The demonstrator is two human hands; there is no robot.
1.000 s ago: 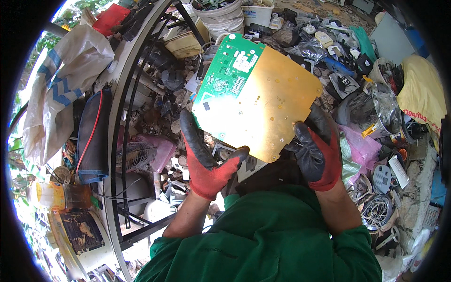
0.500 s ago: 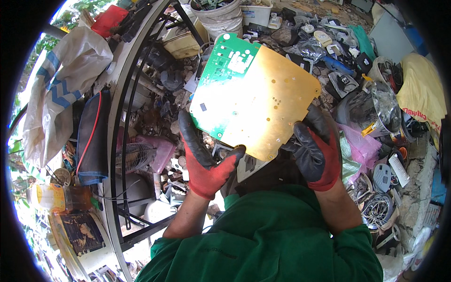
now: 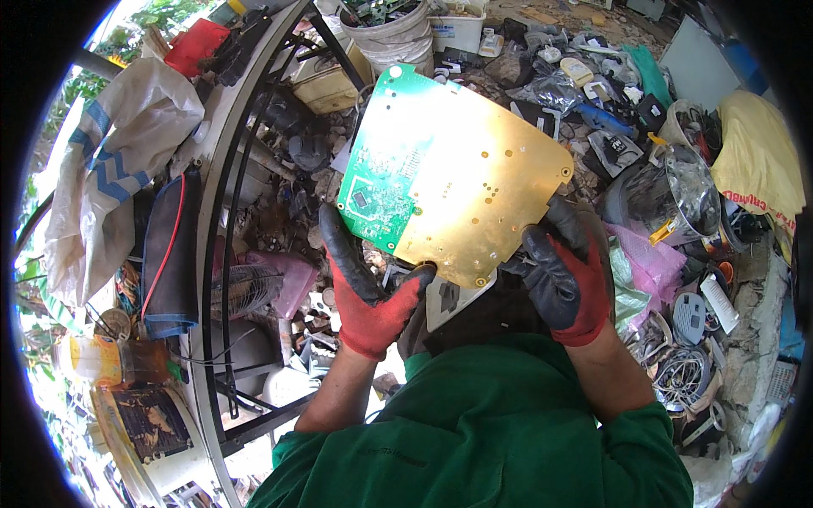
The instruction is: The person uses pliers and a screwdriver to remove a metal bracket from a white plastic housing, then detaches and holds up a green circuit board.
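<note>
A large circuit board (image 3: 491, 186), green on its left part and gold-coloured on the right, is held up in front of me with light glaring off its upper face. My left hand (image 3: 368, 288), in a red glove with black palm and fingers, grips its lower left edge, thumb at the near corner. My right hand (image 3: 566, 275), gloved alike, is closed on the lower right edge; some of its fingers are hidden behind the board. Under the board, close to my lap, a white-framed piece (image 3: 457, 298) shows in part.
At left stands a metal-framed table (image 3: 222, 161) with a white sack (image 3: 127, 169) over it. A bucket of boards (image 3: 387, 38) is at the far side. Scrap electronics cover the ground ahead; a clear-sided bin (image 3: 677, 199), pink bubble wrap (image 3: 648, 258) and a yellow sack (image 3: 756, 152) lie right.
The board has tilted slightly and shifted a little left and nearer; the glare has moved, uncovering a chip and traces on the green part. Both hands keep their grip.
</note>
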